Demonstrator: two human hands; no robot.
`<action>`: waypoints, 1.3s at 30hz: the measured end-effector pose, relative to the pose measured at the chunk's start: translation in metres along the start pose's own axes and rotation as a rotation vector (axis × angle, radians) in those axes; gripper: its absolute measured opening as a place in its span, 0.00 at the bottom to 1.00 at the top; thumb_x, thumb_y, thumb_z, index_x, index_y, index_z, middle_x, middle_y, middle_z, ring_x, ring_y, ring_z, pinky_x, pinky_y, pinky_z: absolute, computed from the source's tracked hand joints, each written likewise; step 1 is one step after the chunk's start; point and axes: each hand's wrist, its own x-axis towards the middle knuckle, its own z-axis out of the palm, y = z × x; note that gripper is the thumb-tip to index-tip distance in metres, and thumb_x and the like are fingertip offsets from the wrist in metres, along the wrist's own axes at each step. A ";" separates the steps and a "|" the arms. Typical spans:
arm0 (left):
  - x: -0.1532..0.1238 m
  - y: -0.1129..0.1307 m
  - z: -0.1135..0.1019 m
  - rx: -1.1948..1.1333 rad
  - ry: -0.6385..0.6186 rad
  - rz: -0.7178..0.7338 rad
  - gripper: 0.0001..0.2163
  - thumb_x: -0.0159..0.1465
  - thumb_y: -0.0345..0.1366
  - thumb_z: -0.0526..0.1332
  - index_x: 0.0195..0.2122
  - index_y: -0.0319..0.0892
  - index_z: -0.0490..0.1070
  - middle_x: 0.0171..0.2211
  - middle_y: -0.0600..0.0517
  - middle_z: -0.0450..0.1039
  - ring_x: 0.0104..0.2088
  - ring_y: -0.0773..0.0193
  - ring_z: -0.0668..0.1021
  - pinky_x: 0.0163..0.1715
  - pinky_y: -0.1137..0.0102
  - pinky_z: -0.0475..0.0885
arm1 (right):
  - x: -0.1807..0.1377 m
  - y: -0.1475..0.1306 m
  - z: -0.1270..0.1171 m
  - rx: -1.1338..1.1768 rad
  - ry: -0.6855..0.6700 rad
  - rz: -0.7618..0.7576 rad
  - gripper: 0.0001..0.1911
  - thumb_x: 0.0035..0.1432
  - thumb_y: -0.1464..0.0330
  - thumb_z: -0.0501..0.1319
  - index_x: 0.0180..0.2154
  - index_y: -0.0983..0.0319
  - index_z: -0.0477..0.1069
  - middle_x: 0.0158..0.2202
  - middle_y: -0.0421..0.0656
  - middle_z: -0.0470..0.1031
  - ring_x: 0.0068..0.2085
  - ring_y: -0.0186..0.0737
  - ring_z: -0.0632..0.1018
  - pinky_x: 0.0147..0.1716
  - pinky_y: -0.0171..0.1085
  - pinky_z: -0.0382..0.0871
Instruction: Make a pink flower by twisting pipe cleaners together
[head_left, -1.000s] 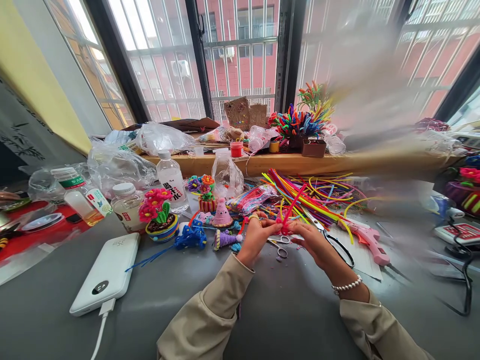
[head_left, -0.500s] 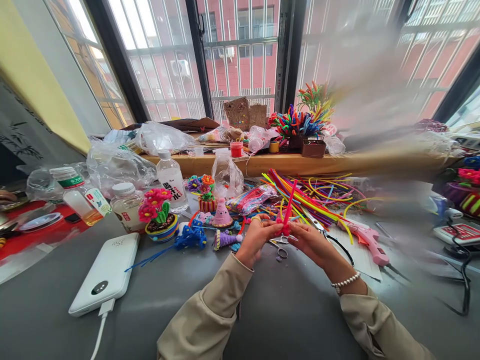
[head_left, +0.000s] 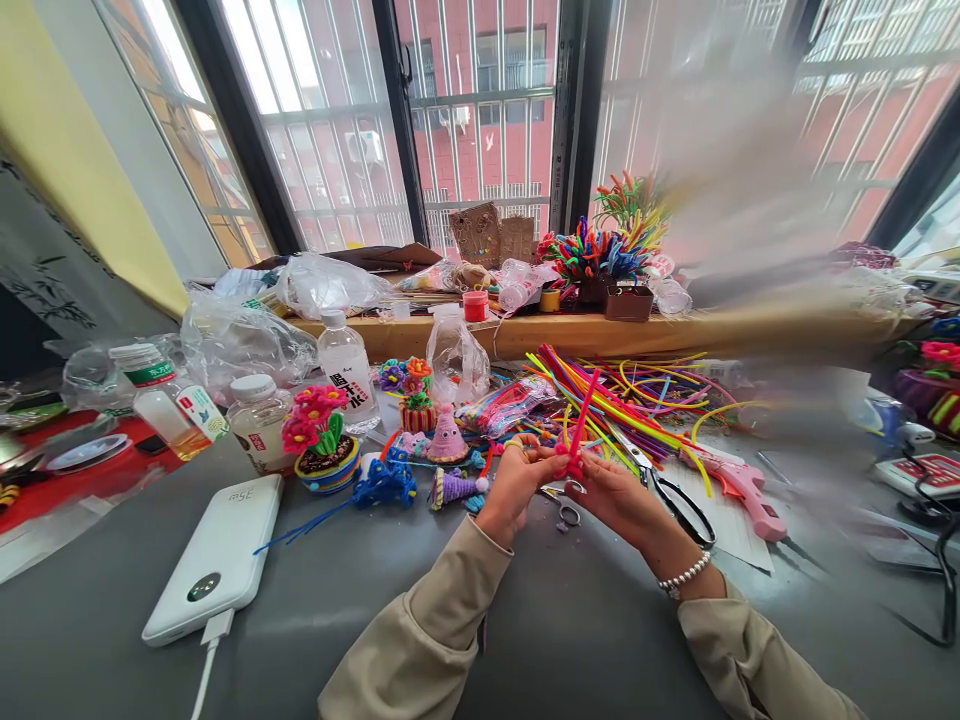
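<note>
While pinching a hot-pink fuzzy piece [head_left: 574, 462] with the left hand [head_left: 519, 482], thumb against fingers, also got the right hand [head_left: 619, 495] gripping it from the other side. Got both hands mostly closed on it, holding it right between the fingertips, over the gray surface [head_left: 585, 630], with a long pink stem [head_left: 584, 412] sticking up. Can't tell the exact shape, kinda hidden by fingers. Got small silver scissors [head_left: 562, 504] just beneath the hands, plus black-handled scissors [head_left: 649, 473] just right of the right hand, and a pink glue gun [head_left: 750, 490] farther out that way. Past both hands, got a messy heap of colorful pipe cleaners [head_left: 600, 410]. Left of the left hand, seeing a purple cone [head_left: 454, 488] on its side, then a blue tangle [head_left: 388, 480].
</note>
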 end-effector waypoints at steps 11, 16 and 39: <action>-0.001 -0.001 0.001 -0.004 0.035 0.031 0.21 0.42 0.29 0.67 0.30 0.41 0.53 0.20 0.58 0.68 0.22 0.71 0.73 0.29 0.73 0.67 | -0.001 0.003 0.010 0.063 0.090 0.029 0.12 0.44 0.60 0.61 0.32 0.57 0.73 0.37 0.41 0.73 0.38 0.38 0.71 0.34 0.36 0.64; 0.000 -0.003 0.000 0.003 0.019 0.032 0.22 0.41 0.29 0.67 0.31 0.41 0.53 0.20 0.59 0.68 0.22 0.71 0.73 0.29 0.73 0.67 | 0.000 0.003 0.006 0.025 0.046 0.022 0.11 0.44 0.60 0.61 0.32 0.57 0.73 0.39 0.42 0.73 0.38 0.38 0.71 0.36 0.37 0.64; 0.000 0.007 -0.004 -0.022 0.051 -0.081 0.18 0.43 0.26 0.67 0.31 0.38 0.59 0.26 0.52 0.71 0.25 0.70 0.75 0.31 0.73 0.71 | -0.004 -0.010 0.004 -0.795 0.247 -0.311 0.16 0.47 0.56 0.57 0.29 0.63 0.66 0.28 0.41 0.68 0.30 0.35 0.69 0.29 0.33 0.63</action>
